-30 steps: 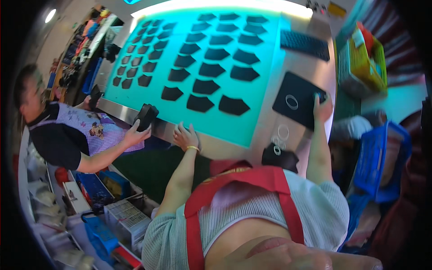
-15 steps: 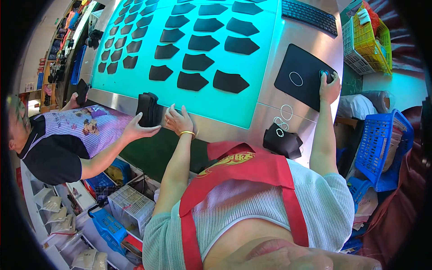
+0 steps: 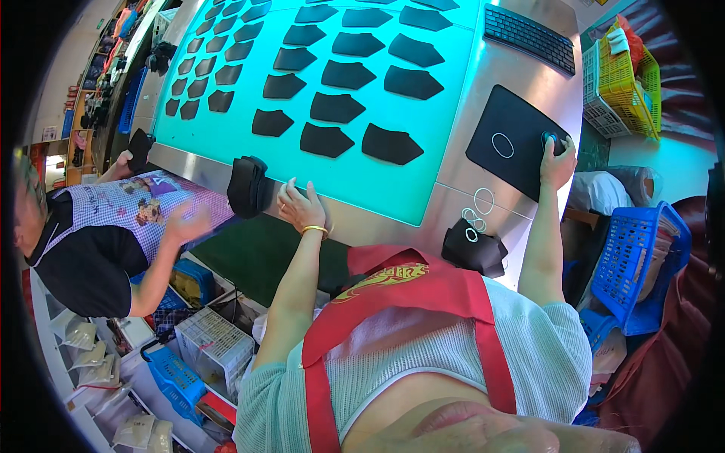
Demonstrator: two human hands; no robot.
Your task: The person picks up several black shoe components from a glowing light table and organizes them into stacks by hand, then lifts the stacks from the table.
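We have our left hand [image 3: 302,205] on the shiny silver metal edge [image 3: 349,225] of the table. Its fingers are a little apart, and they hold nothing. Just beside it, on its left, a thick stack of black pieces [image 3: 247,186] sits at the edge.

Our right hand [image 3: 557,164] is curled over a small, dark, rounded computer mouse [image 3: 550,138], with its fingers closed around the sides. The mouse is near the right edge of a flat black mouse pad [image 3: 507,113]. A thin white ring [image 3: 502,145] shows on the pad too.

In front of us, flat black pieces with one pointed end [image 3: 327,140] lie in rows on the glowing blue-green table top [image 3: 393,192]. Past the pad is a long black keyboard [image 3: 529,38]. Nearer to us, thin white loops [image 3: 484,201] lie by a dark, folded-looking pile [image 3: 474,249].

On our left, a co-worker's blurry hand [image 3: 189,223] is apart from the stack.
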